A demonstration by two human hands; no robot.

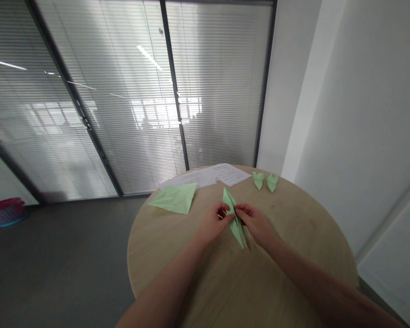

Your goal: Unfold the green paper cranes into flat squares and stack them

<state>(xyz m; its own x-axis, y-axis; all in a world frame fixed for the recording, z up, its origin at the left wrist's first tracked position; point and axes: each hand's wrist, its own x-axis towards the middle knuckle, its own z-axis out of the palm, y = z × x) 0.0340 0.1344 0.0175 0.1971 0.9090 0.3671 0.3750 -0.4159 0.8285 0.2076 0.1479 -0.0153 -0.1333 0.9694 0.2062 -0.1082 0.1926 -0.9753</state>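
Note:
Between my two hands is a folded piece of light green origami paper [228, 199], long and narrow, with a point at the far end and two split tips towards me. My left hand [217, 220] pinches its left edge between thumb and fingers. On the opposite edge, my right hand [253, 222] grips it with thumb and fingertips near the middle. The paper is held just over or on the tabletop; I cannot tell which. Part of its middle is hidden by my fingers.
The round wooden table [287, 273] carries a creased green sheet [174, 198] at left and printed white papers [230, 174] at the back. Two small folded green paper figures [258, 180] stand back right. A basket [5, 212] is on the floor at far left, by the glass partition [222, 91].

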